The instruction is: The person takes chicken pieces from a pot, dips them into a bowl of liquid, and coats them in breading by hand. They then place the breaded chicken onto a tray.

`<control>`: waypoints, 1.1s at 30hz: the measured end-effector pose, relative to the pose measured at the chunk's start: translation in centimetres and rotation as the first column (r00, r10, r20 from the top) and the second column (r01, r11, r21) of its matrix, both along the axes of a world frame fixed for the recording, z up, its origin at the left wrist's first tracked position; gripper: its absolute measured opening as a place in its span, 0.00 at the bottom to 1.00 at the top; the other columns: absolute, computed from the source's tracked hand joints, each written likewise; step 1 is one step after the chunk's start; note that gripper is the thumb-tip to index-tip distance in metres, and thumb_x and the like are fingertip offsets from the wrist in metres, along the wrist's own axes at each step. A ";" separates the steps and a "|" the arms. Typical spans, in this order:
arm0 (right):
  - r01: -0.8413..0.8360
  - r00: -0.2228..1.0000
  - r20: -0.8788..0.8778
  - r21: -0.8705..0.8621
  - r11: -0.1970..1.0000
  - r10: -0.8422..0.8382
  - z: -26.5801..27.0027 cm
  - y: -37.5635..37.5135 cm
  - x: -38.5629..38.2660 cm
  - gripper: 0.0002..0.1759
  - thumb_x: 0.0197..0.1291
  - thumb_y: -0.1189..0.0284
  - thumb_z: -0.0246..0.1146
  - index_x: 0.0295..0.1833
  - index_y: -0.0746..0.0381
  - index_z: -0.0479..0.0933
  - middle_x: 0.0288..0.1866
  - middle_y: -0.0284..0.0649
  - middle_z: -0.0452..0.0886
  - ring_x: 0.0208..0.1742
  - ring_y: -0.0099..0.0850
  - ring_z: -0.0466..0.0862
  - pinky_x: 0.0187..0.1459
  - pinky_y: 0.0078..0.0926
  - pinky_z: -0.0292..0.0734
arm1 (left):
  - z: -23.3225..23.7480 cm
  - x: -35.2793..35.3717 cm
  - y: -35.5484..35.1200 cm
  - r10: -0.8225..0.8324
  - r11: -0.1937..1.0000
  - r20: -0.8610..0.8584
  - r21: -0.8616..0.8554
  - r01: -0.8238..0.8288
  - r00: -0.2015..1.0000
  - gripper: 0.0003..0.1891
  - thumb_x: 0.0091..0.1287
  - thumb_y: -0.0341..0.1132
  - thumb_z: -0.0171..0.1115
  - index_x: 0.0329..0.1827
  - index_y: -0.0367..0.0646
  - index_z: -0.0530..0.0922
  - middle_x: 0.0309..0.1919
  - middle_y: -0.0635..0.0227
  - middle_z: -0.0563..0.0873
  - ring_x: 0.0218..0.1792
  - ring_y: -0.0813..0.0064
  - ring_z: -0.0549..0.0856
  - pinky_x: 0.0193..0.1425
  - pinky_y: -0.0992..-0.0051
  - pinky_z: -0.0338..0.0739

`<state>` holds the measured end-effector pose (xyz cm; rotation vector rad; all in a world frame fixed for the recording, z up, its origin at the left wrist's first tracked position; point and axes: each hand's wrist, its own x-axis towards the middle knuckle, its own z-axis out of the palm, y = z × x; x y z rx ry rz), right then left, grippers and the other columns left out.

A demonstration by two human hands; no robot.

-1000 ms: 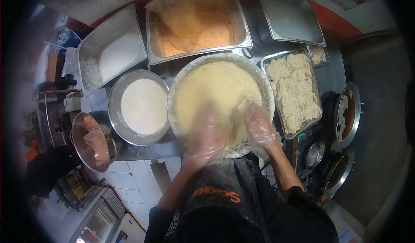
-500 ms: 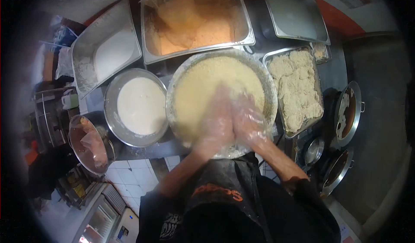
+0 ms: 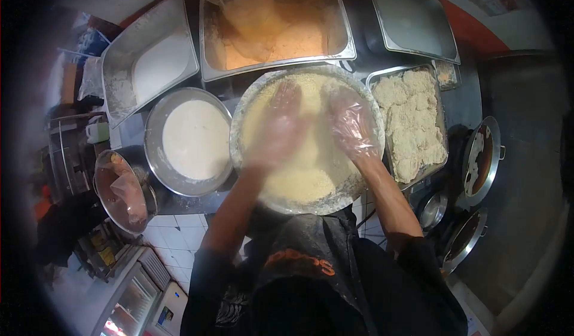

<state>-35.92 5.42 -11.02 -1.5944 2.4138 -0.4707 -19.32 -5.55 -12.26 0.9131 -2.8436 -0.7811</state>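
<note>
A wide round metal bowl point(image 3: 235, 156) of pale yellow crumbs point(image 3: 299, 183) stands in front of me. My left hand point(image 3: 280, 127) lies over the crumbs on the left side, blurred by motion, its fingers stretched toward the far rim. On the right side, my right hand point(image 3: 351, 121), in a clear plastic glove, is flat on the crumbs with its fingers extended. The two hands are apart, with crumbs between them. Neither visibly grips anything; whatever lies under the palms is hidden.
To the left sits a bowl of white batter point(image 3: 197, 139), near a pan of white powder point(image 3: 158, 70). Behind is a pan of orange mixture point(image 3: 299, 40). On the right, a tray holds coated pieces point(image 3: 412, 124). A pot point(image 3: 128, 195) stands at lower left, two pans point(image 3: 487, 162) farther right.
My hands were together near the middle of the bowl. Now they are apart, the left moved left and both farther forward. Crumbs at the bowl's near side are uncovered.
</note>
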 end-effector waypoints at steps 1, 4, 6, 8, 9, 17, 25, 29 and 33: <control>0.000 1.000 0.001 -0.004 1.000 0.000 -0.4 -0.1 0.0 0.13 0.62 0.73 0.62 0.51 0.64 0.81 0.46 0.51 0.84 0.49 0.48 0.84 0.51 0.44 0.81 | -0.2 -0.1 -0.4 -0.011 1.000 -0.034 0.005 0.011 0.999 0.39 0.75 0.50 0.56 0.83 0.38 0.54 0.82 0.51 0.56 0.83 0.56 0.52 0.86 0.58 0.49; 0.036 0.999 0.023 -0.097 0.995 -0.033 0.7 -0.1 1.0 0.12 0.66 0.70 0.59 0.48 0.64 0.82 0.47 0.52 0.84 0.48 0.49 0.84 0.51 0.45 0.79 | 0.6 -0.1 0.0 -0.030 0.999 -0.043 0.022 0.031 0.999 0.37 0.76 0.48 0.55 0.81 0.37 0.57 0.81 0.49 0.59 0.82 0.55 0.56 0.85 0.59 0.51; 0.120 0.958 0.236 0.188 0.975 -0.163 3.2 0.2 2.4 0.14 0.68 0.66 0.57 0.48 0.64 0.82 0.47 0.53 0.84 0.47 0.51 0.83 0.51 0.49 0.78 | 1.4 -0.1 0.3 -0.034 0.999 -0.027 0.022 0.035 0.999 0.35 0.76 0.47 0.55 0.81 0.37 0.59 0.80 0.49 0.61 0.82 0.55 0.57 0.85 0.60 0.52; 0.057 0.962 0.260 0.115 0.992 -0.085 1.2 1.0 1.7 0.15 0.69 0.65 0.56 0.48 0.65 0.82 0.48 0.54 0.84 0.49 0.52 0.83 0.52 0.50 0.77 | 1.8 0.2 0.2 -0.083 0.996 -0.061 0.012 0.084 0.995 0.35 0.75 0.46 0.56 0.79 0.36 0.61 0.79 0.48 0.62 0.81 0.55 0.59 0.85 0.60 0.53; -0.007 0.959 0.283 0.043 0.999 -0.005 0.8 1.2 1.5 0.17 0.70 0.64 0.55 0.49 0.65 0.82 0.49 0.55 0.84 0.50 0.53 0.83 0.54 0.51 0.77 | 1.3 0.4 0.0 -0.077 0.997 -0.060 0.013 0.078 0.995 0.35 0.75 0.46 0.56 0.79 0.36 0.61 0.79 0.48 0.62 0.81 0.55 0.59 0.85 0.60 0.53; 0.223 0.889 0.398 0.053 0.973 -0.225 2.4 -0.9 0.0 0.18 0.70 0.62 0.57 0.51 0.65 0.83 0.45 0.59 0.83 0.48 0.56 0.83 0.53 0.49 0.76 | -4.0 0.3 2.0 0.670 0.578 -0.510 0.815 0.053 0.539 0.28 0.72 0.43 0.64 0.71 0.38 0.74 0.65 0.46 0.80 0.68 0.50 0.78 0.76 0.58 0.69; 0.061 0.917 0.394 0.038 0.997 -0.071 3.0 -2.2 0.9 0.20 0.72 0.57 0.56 0.54 0.59 0.84 0.49 0.52 0.86 0.52 0.52 0.84 0.60 0.49 0.76 | -5.0 3.0 7.3 0.298 0.495 -0.425 0.834 0.242 0.855 0.26 0.76 0.42 0.60 0.73 0.43 0.71 0.68 0.58 0.78 0.69 0.62 0.76 0.79 0.61 0.67; -0.437 0.897 0.061 -0.036 0.899 0.438 -0.2 -4.8 3.2 0.23 0.72 0.53 0.56 0.61 0.54 0.82 0.60 0.46 0.82 0.64 0.47 0.78 0.70 0.48 0.68 | -5.2 2.9 7.4 0.614 -0.697 0.157 0.568 0.438 0.773 0.25 0.76 0.40 0.58 0.73 0.43 0.70 0.67 0.60 0.78 0.70 0.63 0.75 0.81 0.60 0.64; -0.549 0.828 0.060 -0.112 0.828 0.558 -1.2 -5.7 2.8 0.24 0.71 0.52 0.56 0.64 0.52 0.81 0.62 0.46 0.81 0.68 0.45 0.76 0.74 0.45 0.66 | -5.6 2.4 8.2 0.562 -0.612 0.159 0.740 0.279 0.811 0.28 0.70 0.36 0.62 0.72 0.34 0.70 0.66 0.50 0.78 0.68 0.52 0.77 0.77 0.51 0.71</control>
